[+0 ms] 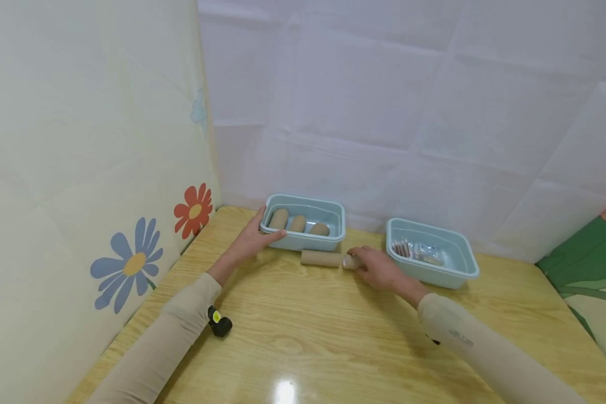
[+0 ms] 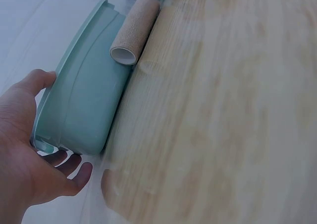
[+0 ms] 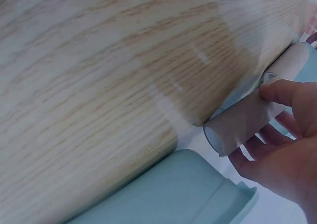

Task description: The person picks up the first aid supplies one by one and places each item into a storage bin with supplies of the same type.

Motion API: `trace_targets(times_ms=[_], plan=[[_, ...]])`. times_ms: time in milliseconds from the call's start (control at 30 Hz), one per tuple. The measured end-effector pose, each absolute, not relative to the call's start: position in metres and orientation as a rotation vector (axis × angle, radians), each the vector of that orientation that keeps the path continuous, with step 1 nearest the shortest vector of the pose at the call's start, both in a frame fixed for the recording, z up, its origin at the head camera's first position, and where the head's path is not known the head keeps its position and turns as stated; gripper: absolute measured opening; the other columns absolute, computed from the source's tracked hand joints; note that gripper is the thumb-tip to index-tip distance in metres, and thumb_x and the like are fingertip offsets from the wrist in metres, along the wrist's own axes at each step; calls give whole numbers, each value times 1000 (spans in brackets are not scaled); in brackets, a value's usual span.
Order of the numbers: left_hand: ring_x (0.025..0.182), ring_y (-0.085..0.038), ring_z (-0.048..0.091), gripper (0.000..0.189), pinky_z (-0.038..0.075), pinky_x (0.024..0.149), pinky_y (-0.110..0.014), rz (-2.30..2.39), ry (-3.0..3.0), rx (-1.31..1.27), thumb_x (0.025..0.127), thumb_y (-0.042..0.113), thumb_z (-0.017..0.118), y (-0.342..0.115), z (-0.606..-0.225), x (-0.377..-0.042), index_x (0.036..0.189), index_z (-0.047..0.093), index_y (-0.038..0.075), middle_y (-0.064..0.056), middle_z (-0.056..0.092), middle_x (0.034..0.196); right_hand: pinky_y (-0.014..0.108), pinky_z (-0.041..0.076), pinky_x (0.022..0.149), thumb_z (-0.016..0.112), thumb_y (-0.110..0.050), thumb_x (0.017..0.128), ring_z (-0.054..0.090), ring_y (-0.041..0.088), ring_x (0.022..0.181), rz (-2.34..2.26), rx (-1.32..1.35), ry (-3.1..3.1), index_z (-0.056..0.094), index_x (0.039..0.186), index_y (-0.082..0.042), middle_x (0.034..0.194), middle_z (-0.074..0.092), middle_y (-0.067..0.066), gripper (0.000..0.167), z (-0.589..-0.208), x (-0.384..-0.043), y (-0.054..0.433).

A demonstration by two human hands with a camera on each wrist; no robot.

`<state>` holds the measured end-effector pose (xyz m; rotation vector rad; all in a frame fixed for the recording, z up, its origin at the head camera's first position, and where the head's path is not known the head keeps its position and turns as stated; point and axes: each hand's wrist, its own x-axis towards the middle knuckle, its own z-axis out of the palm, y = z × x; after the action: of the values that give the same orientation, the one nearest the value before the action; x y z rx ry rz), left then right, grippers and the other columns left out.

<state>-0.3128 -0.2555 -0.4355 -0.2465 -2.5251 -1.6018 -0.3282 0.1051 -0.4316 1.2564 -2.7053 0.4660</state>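
My left hand (image 1: 249, 241) grips the left end of a light-blue plastic box (image 1: 308, 243), thumb at the front rim and fingers round the end wall. Inside the box, several brown tubes (image 1: 279, 219) stand or lean. Another brown tube (image 1: 320, 258), hollow and pale inside, lies on the table along the box's front wall. My right hand (image 1: 376, 268) pinches a similar hollow tube (image 3: 242, 120) between thumb and fingers. That tube is in line with the lying one, their ends close together.
To the right stands a second light-blue box (image 1: 434, 274) holding small, shiny wrapped packets (image 1: 419, 251). A white sheet (image 1: 373, 112) hangs behind the wooden table (image 1: 293, 331). The flower-printed wall (image 1: 81, 140) borders the left side.
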Motion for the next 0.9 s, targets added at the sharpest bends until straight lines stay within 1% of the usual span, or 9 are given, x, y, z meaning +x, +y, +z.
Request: trace_targets(times_ms=[133, 233, 367, 467, 600, 900], plan=[[149, -43, 15, 99, 16, 118, -57, -1620, -2524, -267, 97, 25, 73, -250, -418, -300, 161, 1, -1, -28, 14, 164, 50, 49, 95, 77, -3, 88, 62, 36, 109, 521, 1236, -2748, 61, 129, 5, 119, 66, 20, 44, -426, -324, 104], [149, -44, 16, 97, 17, 118, -55, -1610, -2534, -277, 98, 22, 71, -245, -407, -289, 160, 2, -3, -29, 14, 163, 49, 49, 95, 76, -5, 90, 62, 35, 111, 567, 1222, -2776, 60, 130, 7, 122, 65, 21, 45, -422, -321, 103], [149, -44, 15, 95, 16, 119, -54, -1608, -2534, -273, 99, 21, 70, -242, -401, -282, 160, 2, -4, -28, 14, 164, 46, 53, 89, 75, -7, 91, 64, 30, 105, 594, 1210, -2789, 60, 131, 7, 120, 67, 19, 45, -418, -321, 104], [149, -44, 15, 95, 16, 119, -54, -1613, -2528, -278, 99, 21, 70, -242, -401, -282, 160, 2, -4, -28, 14, 164, 43, 55, 83, 74, -7, 91, 65, 27, 99, 624, 1213, -2782, 61, 130, 7, 114, 68, 18, 44, -414, -321, 104], [149, -44, 14, 96, 16, 118, -55, -1613, -2534, -280, 99, 23, 70, -243, -401, -282, 160, 2, -4, -29, 14, 164, 42, 56, 82, 75, -10, 91, 67, 29, 98, 659, 1214, -2761, 61, 129, 7, 109, 70, 18, 44, -406, -321, 105], [149, -44, 15, 99, 17, 118, -56, -1624, -2534, -277, 98, 25, 72, -246, -408, -290, 161, 1, -3, -29, 14, 163, 41, 57, 82, 72, -15, 96, 67, 28, 101, 743, 1166, -2777, 58, 136, 6, 113, 70, 17, 48, -387, -319, 99]])
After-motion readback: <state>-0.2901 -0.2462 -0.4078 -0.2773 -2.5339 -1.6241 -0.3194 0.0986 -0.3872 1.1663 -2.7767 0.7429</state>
